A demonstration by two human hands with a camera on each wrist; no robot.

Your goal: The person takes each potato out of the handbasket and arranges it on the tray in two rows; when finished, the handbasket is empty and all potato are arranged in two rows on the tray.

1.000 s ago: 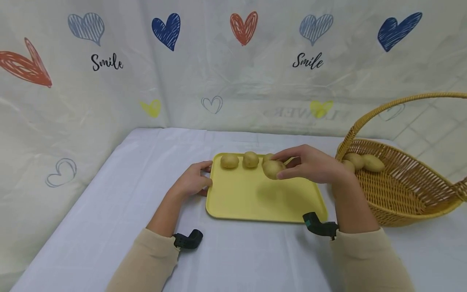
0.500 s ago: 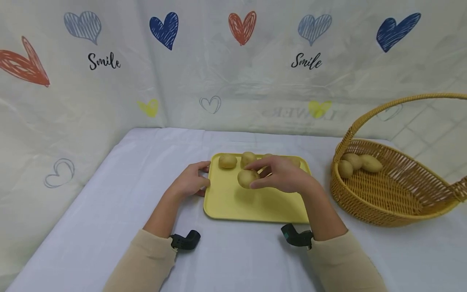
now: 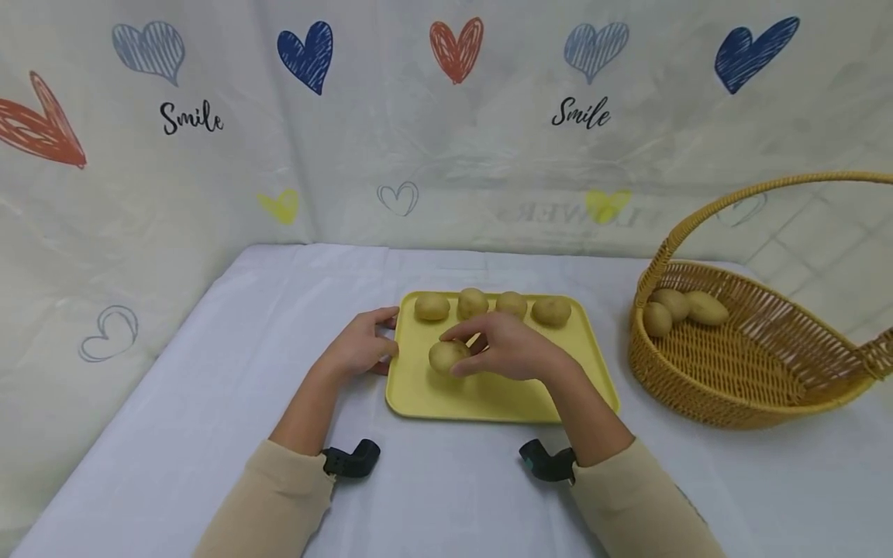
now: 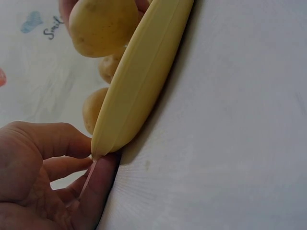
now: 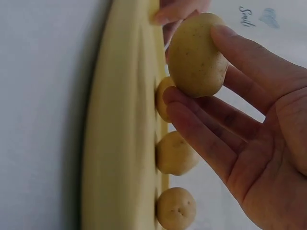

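Observation:
In the head view my right hand (image 3: 512, 347) holds a round potato (image 3: 446, 358) above the left part of a yellow tray (image 3: 509, 401). The right wrist view shows that potato (image 5: 196, 57) pinched between thumb and fingertips. At the tray's left end, my left hand (image 3: 356, 346) grips the rim; in the left wrist view its thumb (image 4: 62, 139) lies against the edge with fingers below. Several other potatoes (image 3: 551, 311) sit in a row along the tray's far side.
To the right of the tray stands a wicker basket (image 3: 687, 399) with a tall arched handle (image 3: 753, 186). Three potatoes (image 3: 706, 308) lie at its left end. A white cloth (image 3: 446, 496) covers the table, and a heart-printed curtain (image 3: 391, 139) hangs behind it.
My right hand has carried the potato left and nearer to me, lower over the tray, uncovering the right end of the potato row. The left hand has kept its grip on the rim.

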